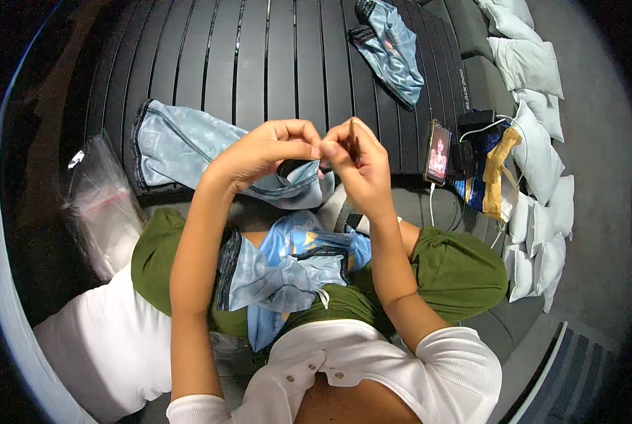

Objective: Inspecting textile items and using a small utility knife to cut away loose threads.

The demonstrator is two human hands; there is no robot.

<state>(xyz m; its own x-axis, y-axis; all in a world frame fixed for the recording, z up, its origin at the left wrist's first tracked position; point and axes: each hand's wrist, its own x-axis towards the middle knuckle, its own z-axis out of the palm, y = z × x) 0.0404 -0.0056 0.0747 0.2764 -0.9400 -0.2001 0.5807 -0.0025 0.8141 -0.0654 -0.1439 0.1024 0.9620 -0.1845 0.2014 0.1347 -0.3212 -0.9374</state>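
Three light-blue garments (181, 145) lie spread from ten to six o'clock, with one phone (439, 152) at three, one clear plastic bag (104, 205) at nine, and roughly a dozen white pouches (535, 67) along the right.

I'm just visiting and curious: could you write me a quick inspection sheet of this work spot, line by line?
Surface: dark slatted platform, bare between the garments.
Job's things: light blue garment on the slats, its dark-trimmed edge raised at the hands; more blue pieces on the lap.
Clutter: clear plastic bag at left; another blue garment farther off; blue and gold packet.
Grips: left hand and right hand meet fingertip to fingertip, both pinching the edge.
Cables: white cable near the lit phone.
Surroundings: white stuffed packs stacked along the right.
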